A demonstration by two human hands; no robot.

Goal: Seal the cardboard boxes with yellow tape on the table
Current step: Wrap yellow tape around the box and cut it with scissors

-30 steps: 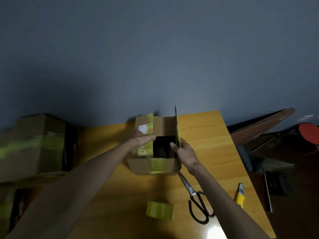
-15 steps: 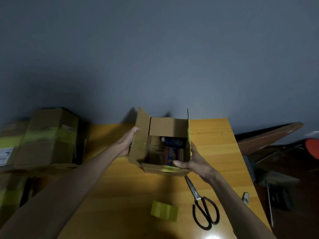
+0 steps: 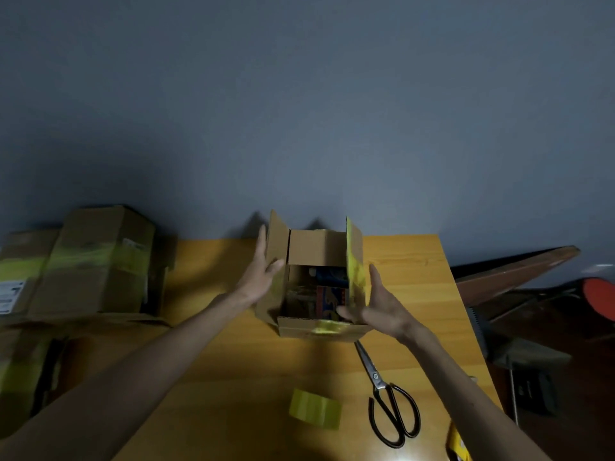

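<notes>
Left hand [image 3: 259, 277]: fingers straight and apart, palm flat on the outer face of the left flap [image 3: 277, 237], thumb at the flap's near edge. It clamps nothing, it only pushes. Right hand [image 3: 377, 304] mirrors it: fingers straight, palm against the outside of the right flap [image 3: 356, 261], thumb reaching round toward the front edge.

The two hands bracket the cardboard box [image 3: 319, 331] from either side. That reads as set-up for folding the two side flaps inward so they meet on top. Both flaps stand nearly upright and the far short flap is up too, so the mouth is open. The right flap and the front wall carry patches of yellow tape. The inside is dim; probably printed packets, I can't tell more.

The box sits on the counter [image 3: 216, 367], toward its far edge by the grey wall [image 3: 299, 111]. The tape roll [image 3: 315, 408] lies on the counter nearer the person, well apart from the box but in easy reach for the taping step. The scissors [image 3: 389, 404] lie closed just right of the roll, tips close to the box's front right corner, handy for cutting. A yellow object [image 3: 457, 440] is cropped at the counter's right edge.

Off to the left are stacked boxes [image 3: 100, 257] banded in yellow tape, likely finished ones set aside. On this box, sealing is not started: the flaps need closing first and there is no tape across the top seam.
</notes>
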